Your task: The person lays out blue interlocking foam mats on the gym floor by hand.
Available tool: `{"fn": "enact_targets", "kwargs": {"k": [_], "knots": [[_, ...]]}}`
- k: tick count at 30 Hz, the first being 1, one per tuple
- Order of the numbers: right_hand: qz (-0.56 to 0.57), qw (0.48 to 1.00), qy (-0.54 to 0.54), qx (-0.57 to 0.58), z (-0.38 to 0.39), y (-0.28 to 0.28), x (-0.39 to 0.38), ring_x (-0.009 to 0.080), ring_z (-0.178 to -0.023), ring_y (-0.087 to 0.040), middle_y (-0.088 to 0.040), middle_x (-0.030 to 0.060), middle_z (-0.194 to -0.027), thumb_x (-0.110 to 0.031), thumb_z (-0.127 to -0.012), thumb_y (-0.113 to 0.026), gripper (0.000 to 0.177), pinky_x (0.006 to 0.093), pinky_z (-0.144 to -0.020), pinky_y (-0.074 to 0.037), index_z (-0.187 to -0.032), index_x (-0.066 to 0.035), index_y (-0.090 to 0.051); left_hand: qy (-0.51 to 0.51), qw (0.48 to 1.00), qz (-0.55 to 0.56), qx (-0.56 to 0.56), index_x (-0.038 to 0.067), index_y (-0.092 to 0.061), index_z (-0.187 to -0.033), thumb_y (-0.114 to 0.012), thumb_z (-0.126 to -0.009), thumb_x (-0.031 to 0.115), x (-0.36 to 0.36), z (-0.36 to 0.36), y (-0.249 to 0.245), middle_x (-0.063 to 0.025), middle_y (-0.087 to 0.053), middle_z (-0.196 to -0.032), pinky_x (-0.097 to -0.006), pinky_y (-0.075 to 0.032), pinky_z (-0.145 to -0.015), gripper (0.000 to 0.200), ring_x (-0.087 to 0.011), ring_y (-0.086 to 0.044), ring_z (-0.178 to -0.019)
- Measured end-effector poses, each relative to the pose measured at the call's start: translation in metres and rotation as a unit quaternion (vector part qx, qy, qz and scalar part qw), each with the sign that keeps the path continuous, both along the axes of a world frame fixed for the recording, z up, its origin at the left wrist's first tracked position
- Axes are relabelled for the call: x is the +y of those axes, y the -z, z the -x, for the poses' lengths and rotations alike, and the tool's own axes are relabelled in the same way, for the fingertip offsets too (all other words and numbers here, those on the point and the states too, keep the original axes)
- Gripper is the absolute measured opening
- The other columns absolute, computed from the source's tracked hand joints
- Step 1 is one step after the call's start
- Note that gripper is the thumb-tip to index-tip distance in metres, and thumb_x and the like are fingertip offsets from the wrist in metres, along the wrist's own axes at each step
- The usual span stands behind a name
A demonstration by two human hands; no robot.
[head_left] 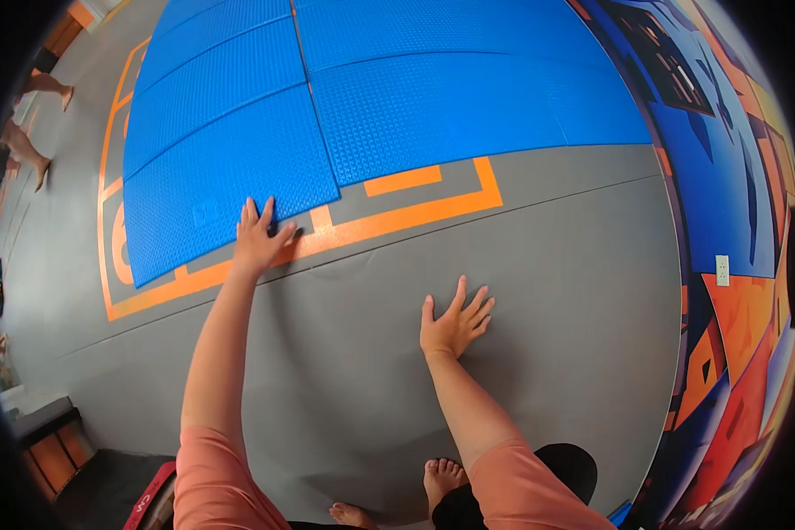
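My left hand (260,240) reaches forward with its fingers spread, fingertips over the near edge of a blue textured floor mat (225,181). To the right, another blue mat (433,110) lies alongside it, with a narrow seam between the two. My right hand (455,325) is held out over the grey floor (371,353), fingers apart and nothing in them. An orange painted band (380,225) runs along the floor just in front of the mats' near edges.
A wall with a colourful mural (724,159) and a white socket (723,270) rises on the right. Bare legs of other people (31,155) show at the far left. At lower left are a dark box with orange panels (57,450) and a red strap (150,495).
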State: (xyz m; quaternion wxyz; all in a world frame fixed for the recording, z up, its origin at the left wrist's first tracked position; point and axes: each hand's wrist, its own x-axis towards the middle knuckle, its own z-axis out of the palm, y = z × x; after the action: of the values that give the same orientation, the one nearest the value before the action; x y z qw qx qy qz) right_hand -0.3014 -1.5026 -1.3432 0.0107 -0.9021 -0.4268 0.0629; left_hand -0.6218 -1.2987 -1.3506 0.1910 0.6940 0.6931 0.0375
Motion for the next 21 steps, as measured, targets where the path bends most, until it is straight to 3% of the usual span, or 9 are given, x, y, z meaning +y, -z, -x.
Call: {"fn": "enact_targets", "kwargs": {"k": [2,9,14,21], "knots": [[0.003,1.000,0.002,0.001,0.001,0.003,0.000,0.0435,-0.148,-0.006,-0.011,0.0201,-0.160,-0.053,-0.089,-0.057,0.080,0.0587,-0.115,-0.014,-0.155,-0.024,-0.022,0.028,0.998,-0.004,0.052,0.018,-0.032,-0.153,-0.056,-0.085,0.066,0.006,0.003,-0.002,-0.0273,-0.014,-0.159,-0.0518,-0.018,-0.118,0.087,-0.0395,-0.015,-0.148],[0.020,1.000,-0.002,-0.002,0.003,0.007,0.000,0.0446,-0.147,-0.007,-0.011,0.0218,-0.160,-0.052,-0.089,-0.056,0.080,0.0583,-0.116,-0.012,-0.155,-0.022,-0.022,0.011,0.997,0.034,0.075,0.020,-0.028,-0.154,-0.055,-0.085,0.067,0.027,0.004,-0.004,-0.0253,-0.012,-0.160,-0.0540,-0.018,-0.118,0.088,-0.0381,-0.014,-0.149],[0.004,1.000,-0.012,-0.009,0.003,0.005,0.001,0.0448,-0.147,-0.007,-0.012,0.0218,-0.160,-0.052,-0.090,-0.055,0.078,0.0583,-0.115,-0.012,-0.155,-0.022,-0.021,0.060,0.986,0.037,0.152,0.031,-0.031,-0.153,-0.059,-0.084,0.065,0.009,-0.013,-0.037,-0.0203,-0.012,-0.162,-0.0559,-0.021,-0.117,0.082,-0.0451,-0.014,-0.147],[0.000,1.000,-0.012,-0.008,0.004,0.005,-0.001,0.0445,-0.147,-0.006,-0.013,0.0223,-0.159,-0.053,-0.090,-0.055,0.078,0.0585,-0.115,-0.012,-0.154,-0.022,-0.022,0.046,0.990,0.020,0.129,0.032,-0.030,-0.153,-0.060,-0.083,0.066,-0.005,-0.014,-0.017,-0.0212,-0.015,-0.161,-0.0577,-0.024,-0.115,0.083,-0.0462,-0.016,-0.146]]}}
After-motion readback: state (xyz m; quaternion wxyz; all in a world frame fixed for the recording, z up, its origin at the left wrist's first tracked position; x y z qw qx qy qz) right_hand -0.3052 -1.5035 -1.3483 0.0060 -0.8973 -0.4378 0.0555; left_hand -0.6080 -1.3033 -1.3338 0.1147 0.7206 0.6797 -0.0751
